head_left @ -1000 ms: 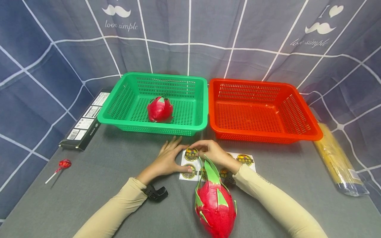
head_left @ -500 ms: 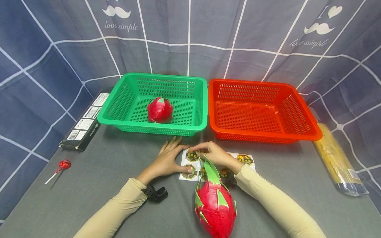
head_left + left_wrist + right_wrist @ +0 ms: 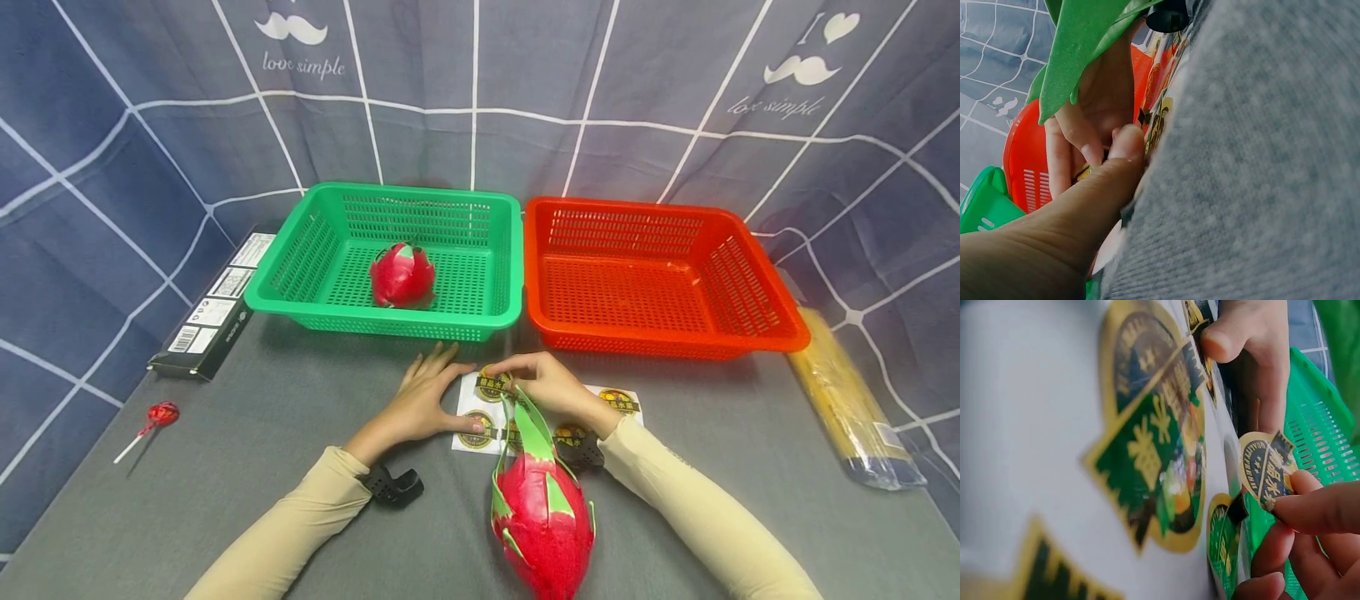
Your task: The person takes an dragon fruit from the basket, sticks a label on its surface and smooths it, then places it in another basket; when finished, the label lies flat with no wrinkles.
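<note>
A white sheet of round gold-and-black fruit stickers (image 3: 467, 402) lies on the grey table. My left hand (image 3: 426, 402) rests flat at its left end, fingers spread and thumb on the sheet. Between thumb and fingertips my right hand (image 3: 557, 390) pinches one sticker (image 3: 1265, 464); in the right wrist view it stands up off the sheet. A large red dragon fruit (image 3: 543, 521) with green leaf tips lies in front of me, its leaves overlapping the sheet and right fingers in the head view.
A green basket (image 3: 330, 312) holding another dragon fruit (image 3: 403, 277) stands at the back beside a red basket (image 3: 637, 343). A black box (image 3: 213, 308) and a lollipop (image 3: 162, 413) lie left, a yellow clear-wrapped package (image 3: 847, 400) right.
My right hand has shifted slightly right, and the pinched sticker has moved right with it. My left hand and the dragon fruits stay put.
</note>
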Tool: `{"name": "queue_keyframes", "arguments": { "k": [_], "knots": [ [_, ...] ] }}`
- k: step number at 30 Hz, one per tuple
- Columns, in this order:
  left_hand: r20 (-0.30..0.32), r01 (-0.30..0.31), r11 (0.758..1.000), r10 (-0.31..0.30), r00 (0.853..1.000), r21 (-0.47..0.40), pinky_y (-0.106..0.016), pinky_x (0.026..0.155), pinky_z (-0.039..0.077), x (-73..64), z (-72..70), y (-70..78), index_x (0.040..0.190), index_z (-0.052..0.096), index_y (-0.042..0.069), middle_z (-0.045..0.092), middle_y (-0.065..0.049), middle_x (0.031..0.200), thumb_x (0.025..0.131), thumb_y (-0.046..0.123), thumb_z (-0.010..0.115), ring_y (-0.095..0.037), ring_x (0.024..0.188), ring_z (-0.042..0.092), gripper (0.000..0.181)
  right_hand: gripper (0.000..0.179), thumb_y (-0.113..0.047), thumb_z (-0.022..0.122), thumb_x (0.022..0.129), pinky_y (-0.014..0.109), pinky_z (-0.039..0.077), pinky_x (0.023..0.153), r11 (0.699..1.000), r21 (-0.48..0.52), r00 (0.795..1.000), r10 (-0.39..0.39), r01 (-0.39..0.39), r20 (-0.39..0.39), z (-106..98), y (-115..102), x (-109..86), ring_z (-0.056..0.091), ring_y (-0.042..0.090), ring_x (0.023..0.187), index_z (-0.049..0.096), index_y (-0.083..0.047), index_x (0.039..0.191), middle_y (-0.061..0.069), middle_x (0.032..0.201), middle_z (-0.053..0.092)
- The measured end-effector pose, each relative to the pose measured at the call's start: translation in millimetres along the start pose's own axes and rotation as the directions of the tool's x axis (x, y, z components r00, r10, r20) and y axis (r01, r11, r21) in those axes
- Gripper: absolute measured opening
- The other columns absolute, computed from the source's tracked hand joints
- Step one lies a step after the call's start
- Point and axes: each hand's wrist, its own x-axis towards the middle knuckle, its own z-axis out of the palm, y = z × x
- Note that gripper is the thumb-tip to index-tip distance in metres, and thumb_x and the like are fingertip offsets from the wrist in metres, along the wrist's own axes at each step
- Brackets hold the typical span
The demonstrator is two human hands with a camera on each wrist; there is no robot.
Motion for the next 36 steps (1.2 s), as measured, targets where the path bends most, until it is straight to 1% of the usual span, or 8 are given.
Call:
{"name": "queue_keyframes", "arguments": {
  "k": [4,9,15,18,21,25,29,36],
  "knots": [
    [0.006,0.007,1.0,-0.007,1.0,0.007,-0.053,0.111,0.007,0.9,-0.5,0.4,0.13,0.048,0.018,0.023,-0.013,0.15,0.06,0.055,0.075,-0.034,0.14,0.011,0.084,0.03,-0.006,0.057,0.082,0.026,0.043,0.081,0.999,0.014,0.998,0.036,-0.035,-0.06,-6,1,-4.0,0.054,0.012,0.104,0.069,-0.023,0.104,-0.004,0.113,0.065],
    [-0.009,0.031,0.999,-0.031,0.999,-0.029,-0.054,0.111,0.009,2.5,-2.7,2.5,0.131,0.045,0.012,0.025,-0.014,0.149,0.067,0.051,0.072,-0.035,0.139,0.014,0.08,0.023,-0.015,0.063,0.082,0.031,0.043,0.086,1.0,-0.011,0.986,-0.006,0.004,-0.165,-15,-6,-14.9,0.056,0.012,0.105,0.069,-0.022,0.103,-0.003,0.109,0.067],
    [-0.06,0.065,0.981,-0.077,0.995,-0.184,-0.053,0.111,0.01,3.5,-10.7,12.1,0.13,0.045,0.006,0.04,-0.017,0.139,0.077,0.039,0.068,-0.035,0.135,0.025,0.066,0.019,-0.014,0.065,0.082,0.024,0.048,0.075,0.997,-0.022,0.954,-0.082,0.079,-0.287,-26,-19,-40.7,0.061,0.013,0.092,0.069,-0.016,0.101,0.002,0.104,0.068],
    [-0.059,0.087,0.959,-0.106,0.993,-0.268,-0.05,0.109,0.02,-0.2,-18.3,23.4,0.13,0.045,0.008,0.046,-0.013,0.134,0.077,0.035,0.069,-0.031,0.131,0.035,0.064,0.018,-0.014,0.066,0.082,0.02,0.049,0.073,0.994,0.008,0.941,-0.097,0.105,-0.324,-30,-24,-56.3,0.063,0.01,0.091,0.069,-0.015,0.1,0.004,0.103,0.068],
    [-0.017,0.143,0.904,-0.163,0.986,-0.403,-0.048,0.104,0.032,-7.0,-26.1,39.9,0.13,0.045,0.011,0.048,-0.009,0.133,0.078,0.032,0.069,-0.029,0.125,0.042,0.061,0.017,-0.015,0.067,0.081,0.02,0.05,0.074,0.992,0.017,0.929,-0.113,0.127,-0.352,-34,-27,-72.0,0.063,0.007,0.089,0.069,-0.014,0.098,0.005,0.1,0.068],
    [0.097,0.237,0.797,-0.221,0.97,-0.555,-0.042,0.092,0.044,-17.5,-31.7,62.9,0.127,0.046,0.01,0.05,-0.011,0.13,0.08,0.03,0.067,-0.03,0.115,0.051,0.055,0.016,-0.013,0.067,0.081,0.021,0.05,0.074,0.988,0.044,0.925,-0.123,0.148,-0.361,-34,-31,-90.7,0.063,0.005,0.087,0.07,-0.009,0.096,-0.001,0.095,0.069],
    [0.262,0.353,0.716,-0.24,0.935,-0.603,-0.035,0.078,0.05,-25.6,-30.0,76.8,0.125,0.045,0.006,0.055,-0.014,0.119,0.079,0.033,0.067,-0.024,0.101,0.058,0.058,0.018,-0.012,0.067,0.08,0.021,0.05,0.073,0.986,0.099,0.937,-0.09,0.131,-0.338,-28,-34,-107.4,0.063,0.004,0.086,0.069,-0.004,0.096,-0.01,0.092,0.068],
    [0.49,0.439,0.674,-0.13,0.862,-0.594,-0.034,0.071,0.048,-35.9,-19.7,86.6,0.131,0.029,0.005,0.051,-0.018,0.114,0.074,0.034,0.071,-0.02,0.093,0.059,0.076,0.018,-0.01,0.066,0.081,0.02,0.05,0.069,0.981,0.164,0.958,-0.058,0.108,-0.281,-18,-41,-133.9,0.062,0.002,0.082,0.067,0.001,0.095,-0.013,0.09,0.067]
  ]
}}
